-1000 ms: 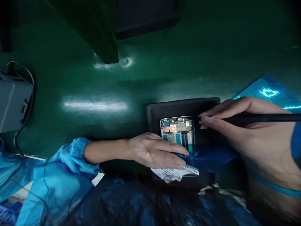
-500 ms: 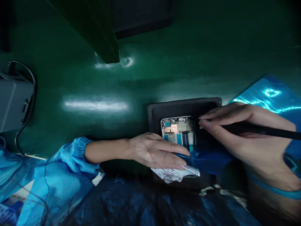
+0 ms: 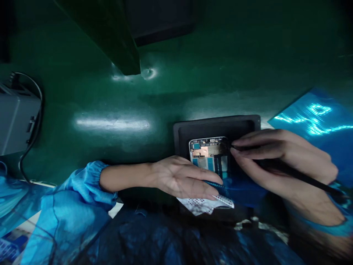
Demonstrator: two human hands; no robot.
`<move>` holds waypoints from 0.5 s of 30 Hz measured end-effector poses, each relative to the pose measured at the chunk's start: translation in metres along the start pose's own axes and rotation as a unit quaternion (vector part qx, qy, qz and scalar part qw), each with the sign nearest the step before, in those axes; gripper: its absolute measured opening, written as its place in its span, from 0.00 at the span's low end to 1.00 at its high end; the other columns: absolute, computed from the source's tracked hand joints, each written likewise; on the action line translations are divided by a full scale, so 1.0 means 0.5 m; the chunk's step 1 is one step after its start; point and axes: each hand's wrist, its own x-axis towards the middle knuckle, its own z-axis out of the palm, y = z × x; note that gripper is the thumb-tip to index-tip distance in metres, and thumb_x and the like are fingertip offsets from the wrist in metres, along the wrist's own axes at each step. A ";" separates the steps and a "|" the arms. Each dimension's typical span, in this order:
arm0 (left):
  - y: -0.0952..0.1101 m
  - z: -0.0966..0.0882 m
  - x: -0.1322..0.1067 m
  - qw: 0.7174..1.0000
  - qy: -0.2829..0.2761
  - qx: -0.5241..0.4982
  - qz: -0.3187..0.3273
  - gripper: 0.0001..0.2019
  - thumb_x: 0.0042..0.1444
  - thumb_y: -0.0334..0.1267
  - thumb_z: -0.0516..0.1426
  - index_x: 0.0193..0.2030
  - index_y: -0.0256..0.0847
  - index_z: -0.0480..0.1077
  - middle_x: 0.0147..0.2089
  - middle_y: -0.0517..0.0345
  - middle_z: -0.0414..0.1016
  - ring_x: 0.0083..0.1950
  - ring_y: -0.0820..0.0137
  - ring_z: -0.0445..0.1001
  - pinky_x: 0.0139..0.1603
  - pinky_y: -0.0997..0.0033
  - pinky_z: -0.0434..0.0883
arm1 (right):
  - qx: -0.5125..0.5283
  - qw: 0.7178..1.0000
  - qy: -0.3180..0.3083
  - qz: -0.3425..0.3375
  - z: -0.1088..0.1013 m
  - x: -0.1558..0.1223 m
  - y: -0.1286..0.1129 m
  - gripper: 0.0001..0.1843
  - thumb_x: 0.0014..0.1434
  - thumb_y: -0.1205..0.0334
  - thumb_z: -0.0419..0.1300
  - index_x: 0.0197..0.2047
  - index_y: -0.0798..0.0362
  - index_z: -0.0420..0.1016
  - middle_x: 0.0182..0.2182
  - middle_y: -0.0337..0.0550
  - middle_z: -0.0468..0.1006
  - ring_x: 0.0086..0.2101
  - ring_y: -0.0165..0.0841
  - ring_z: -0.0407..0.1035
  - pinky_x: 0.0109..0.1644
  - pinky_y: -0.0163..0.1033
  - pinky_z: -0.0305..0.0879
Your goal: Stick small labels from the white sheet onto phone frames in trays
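An opened phone (image 3: 206, 151) lies on a dark tray (image 3: 217, 127), its circuit board and copper-coloured patch bare. My left hand (image 3: 187, 178) is closed across its lower part, fingers together and thumb hidden. Under those fingertips a white dotted sheet (image 3: 195, 206) sticks out, and blue film (image 3: 242, 189) extends to the right. A slim black stick-like tool (image 3: 303, 176) is pinched in my right hand (image 3: 278, 156), whose fingertips are at the phone's upper right edge. The tool's working tip is too dark to make out.
A shiny blue sheet (image 3: 322, 114) lies at the right on the green table (image 3: 110, 95). At the left stands a grey box (image 3: 16, 114) with a black cable (image 3: 40, 99). A dark green post (image 3: 118, 44) and a black object (image 3: 162, 22) are at the back.
My right hand has shifted slightly left, closer to the phone's edge, and the tool's rear end has dropped lower. My left hand and the phone have stayed in place.
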 end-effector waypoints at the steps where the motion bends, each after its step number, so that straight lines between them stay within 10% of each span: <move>1: 0.000 -0.001 0.002 1.000 0.017 0.009 0.020 0.14 0.76 0.42 0.59 0.45 0.44 0.88 0.56 0.60 0.91 0.41 0.77 0.89 0.51 0.83 0.84 | 0.002 1.000 0.005 0.007 0.001 0.000 0.001 0.11 0.63 0.74 0.73 0.36 0.48 0.79 0.39 0.40 0.87 0.37 0.35 0.84 0.39 0.40 0.85; 15: -0.005 -0.002 0.006 0.997 -0.001 -0.080 -0.019 0.11 0.72 0.44 0.63 0.46 0.49 0.88 0.54 0.60 0.92 0.42 0.74 0.90 0.50 0.79 0.84 | 0.099 0.990 0.067 0.072 0.016 0.002 0.010 0.14 0.57 0.79 0.73 0.33 0.50 0.81 0.35 0.40 0.87 0.36 0.31 0.83 0.41 0.36 0.79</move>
